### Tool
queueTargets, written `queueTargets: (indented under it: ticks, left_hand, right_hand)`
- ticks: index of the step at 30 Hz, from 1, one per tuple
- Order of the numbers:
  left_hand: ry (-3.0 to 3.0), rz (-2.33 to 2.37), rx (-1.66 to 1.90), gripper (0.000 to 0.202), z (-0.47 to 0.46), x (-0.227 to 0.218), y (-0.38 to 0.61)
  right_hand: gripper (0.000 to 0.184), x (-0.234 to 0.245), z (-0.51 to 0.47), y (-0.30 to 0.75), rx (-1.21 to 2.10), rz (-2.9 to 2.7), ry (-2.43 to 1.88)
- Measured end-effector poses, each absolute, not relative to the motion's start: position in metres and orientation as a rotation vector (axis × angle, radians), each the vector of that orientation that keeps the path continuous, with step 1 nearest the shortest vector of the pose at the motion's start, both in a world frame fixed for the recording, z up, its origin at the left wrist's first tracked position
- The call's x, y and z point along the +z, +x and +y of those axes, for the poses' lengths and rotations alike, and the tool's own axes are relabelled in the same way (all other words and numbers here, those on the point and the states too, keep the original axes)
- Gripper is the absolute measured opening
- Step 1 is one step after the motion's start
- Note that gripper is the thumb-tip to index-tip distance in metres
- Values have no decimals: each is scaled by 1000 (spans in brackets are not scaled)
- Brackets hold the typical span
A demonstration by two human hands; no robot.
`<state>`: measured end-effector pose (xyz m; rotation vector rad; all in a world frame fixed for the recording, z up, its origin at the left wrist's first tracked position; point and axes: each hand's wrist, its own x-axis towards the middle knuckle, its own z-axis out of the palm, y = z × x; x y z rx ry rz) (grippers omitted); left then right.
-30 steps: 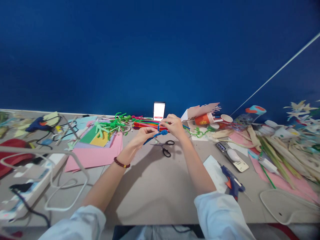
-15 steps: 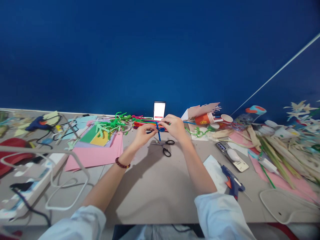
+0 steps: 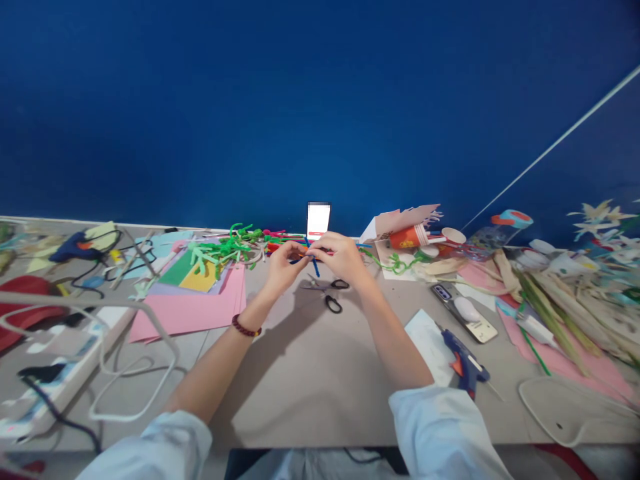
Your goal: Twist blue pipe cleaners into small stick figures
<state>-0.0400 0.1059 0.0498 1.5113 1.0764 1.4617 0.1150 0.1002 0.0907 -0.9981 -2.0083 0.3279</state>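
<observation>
Both my hands meet above the grey table (image 3: 310,373), pinching a blue pipe cleaner (image 3: 315,265) between them. My left hand (image 3: 283,263), with a dark red bead bracelet on its wrist, has its fingers closed on the left part. My right hand (image 3: 340,257) grips the right part, its fingers curled. A short blue end hangs down between the hands. Black-handled scissors (image 3: 327,293) lie on the table just below them. A bundle of coloured pipe cleaners (image 3: 283,245) and green twisted ones (image 3: 225,250) lie right behind the hands.
Pink and coloured paper sheets (image 3: 193,300) lie at left, beyond them a glue gun and cables (image 3: 80,248). A white power strip (image 3: 65,373) is at near left. A blue glue gun (image 3: 463,363), a phone (image 3: 317,221), red paper cups (image 3: 410,237) and dried husks (image 3: 555,300) are at right.
The hands have drawn closer together and slightly away from me. The blue pipe cleaner, earlier stretched toward the lower left, is now bunched between the fingers with a short end hanging down.
</observation>
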Motion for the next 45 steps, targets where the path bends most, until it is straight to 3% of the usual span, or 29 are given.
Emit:
queueTargets:
  ticks: [7, 17, 26, 38, 45]
  left_hand:
    - [1574, 1032, 1505, 20, 111, 41, -42]
    - [1172, 932, 1502, 15, 115, 41, -43]
    - [1152, 945, 1519, 20, 115, 41, -43]
    - [1271, 1043, 1752, 8, 104, 48, -35]
    - [1228, 1095, 1762, 12, 108, 50, -44]
  right_hand:
    - [17, 89, 96, 108, 283, -2103, -960]
    - [15, 99, 85, 106, 317, -2057, -1228]
    - [19, 110, 79, 108, 312, -2197, -1461]
    - [23, 85, 83, 95, 633, -2137, -1425]
    - [27, 55, 94, 60, 783, -1683, -1292]
